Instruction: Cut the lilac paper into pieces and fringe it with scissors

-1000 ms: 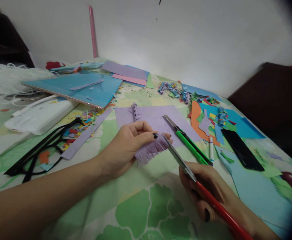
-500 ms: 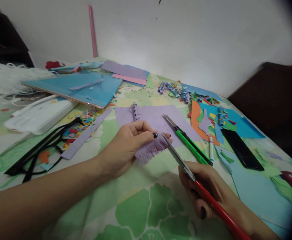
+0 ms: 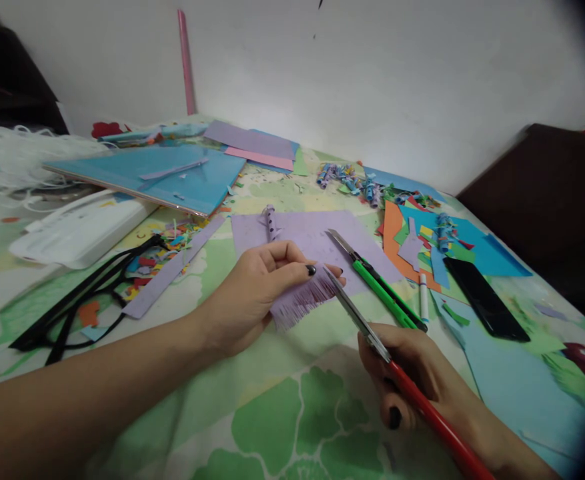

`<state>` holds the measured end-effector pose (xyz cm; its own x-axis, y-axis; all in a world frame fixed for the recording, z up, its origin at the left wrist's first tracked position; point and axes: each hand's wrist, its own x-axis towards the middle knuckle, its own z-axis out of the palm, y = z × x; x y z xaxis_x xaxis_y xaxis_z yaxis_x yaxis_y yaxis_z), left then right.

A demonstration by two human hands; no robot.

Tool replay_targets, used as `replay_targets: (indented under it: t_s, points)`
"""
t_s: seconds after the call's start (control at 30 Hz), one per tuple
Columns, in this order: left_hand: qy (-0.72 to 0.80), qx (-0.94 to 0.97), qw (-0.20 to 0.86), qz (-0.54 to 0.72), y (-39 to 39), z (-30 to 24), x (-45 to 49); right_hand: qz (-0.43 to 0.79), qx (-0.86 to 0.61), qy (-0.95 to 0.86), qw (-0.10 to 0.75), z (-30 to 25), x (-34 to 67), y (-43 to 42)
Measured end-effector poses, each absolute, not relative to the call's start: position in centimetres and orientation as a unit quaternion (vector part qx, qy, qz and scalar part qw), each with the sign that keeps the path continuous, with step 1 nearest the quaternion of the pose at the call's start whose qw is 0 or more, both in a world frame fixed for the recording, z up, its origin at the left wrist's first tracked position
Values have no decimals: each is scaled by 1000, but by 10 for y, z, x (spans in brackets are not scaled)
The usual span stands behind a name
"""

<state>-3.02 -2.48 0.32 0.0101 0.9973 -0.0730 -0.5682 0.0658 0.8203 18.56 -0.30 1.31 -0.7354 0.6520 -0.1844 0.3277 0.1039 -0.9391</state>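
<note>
My left hand (image 3: 267, 287) pinches a small strip of purple paper (image 3: 305, 300) whose lower edge is cut into a fine fringe. In my right hand (image 3: 417, 380) are scissors (image 3: 365, 327) with red handles. Their blades reach the right end of the fringed strip, close to my left fingertips. Beyond my hands lies a larger sheet of purple paper (image 3: 307, 230), bearing a small dotted paper roll (image 3: 271, 223). A green box cutter (image 3: 385, 287) with its blade out rests across that sheet's right side.
At the left are black-framed glasses (image 3: 107, 287), paper scraps (image 3: 147, 267), a white case (image 3: 82, 233) and a blue folder (image 3: 172, 173). Rightward lie a white marker (image 3: 423, 297), a black phone (image 3: 486, 300) and light blue paper (image 3: 512, 373). Fringed paper rolls (image 3: 349, 180) sit near the wall.
My right thumb and the red scissor handles have shifted slightly, the lower fingers drawing up to the left. My left hand and the fringed strip stay nearly still.
</note>
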Motion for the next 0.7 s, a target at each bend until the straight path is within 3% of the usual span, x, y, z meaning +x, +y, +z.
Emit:
replay_targets:
  t_s: [0.7]
  points:
    - [341,307,643,613,-25,3,-30,558,-330,-748,144,15,184,-4]
